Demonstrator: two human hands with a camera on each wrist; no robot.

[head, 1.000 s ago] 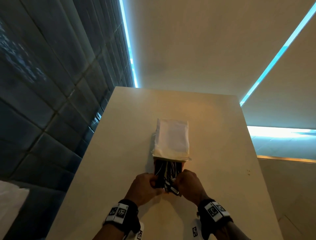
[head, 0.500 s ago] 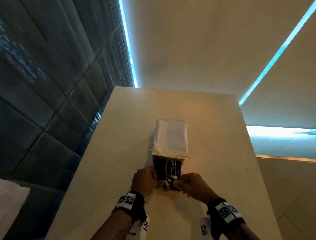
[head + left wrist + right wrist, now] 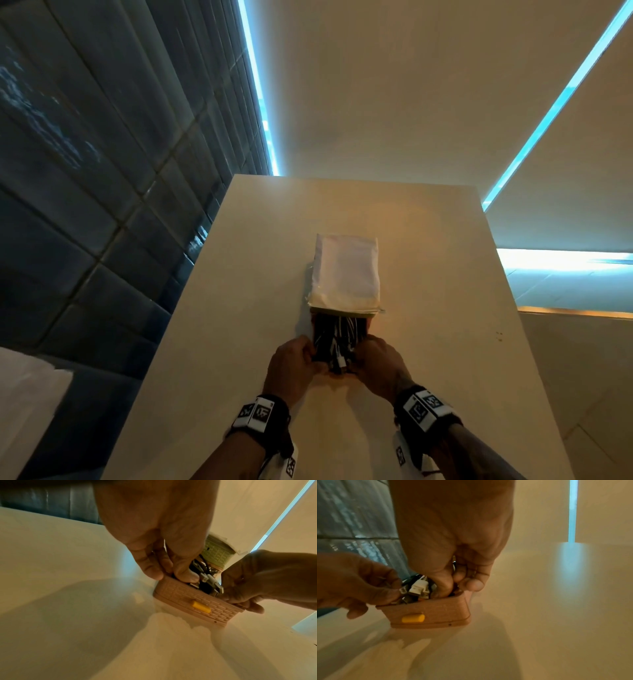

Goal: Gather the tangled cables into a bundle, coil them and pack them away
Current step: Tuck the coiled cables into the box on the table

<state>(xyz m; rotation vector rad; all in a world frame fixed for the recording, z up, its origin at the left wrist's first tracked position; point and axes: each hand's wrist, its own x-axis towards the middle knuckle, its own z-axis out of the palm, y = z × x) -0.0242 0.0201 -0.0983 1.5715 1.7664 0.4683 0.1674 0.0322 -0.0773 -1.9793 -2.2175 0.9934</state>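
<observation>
A small tan drawer with a brick pattern and a yellow knob sticks out toward me from a white-topped box. Black and white cables with white plugs fill it. My left hand pinches the drawer's near left corner, thumb on the cables, fingers outside. At the near right corner my right hand does the same. In the right wrist view the thumb of that right hand presses down among the cables above the drawer.
The box stands on a pale table with bare surface all round it. A dark tiled wall runs along the left. The table's right edge drops to a lower ledge.
Both hands stay at the drawer's near end. They have crept a little toward the box, and the loose cable ends now sit more tightly between the thumbs.
</observation>
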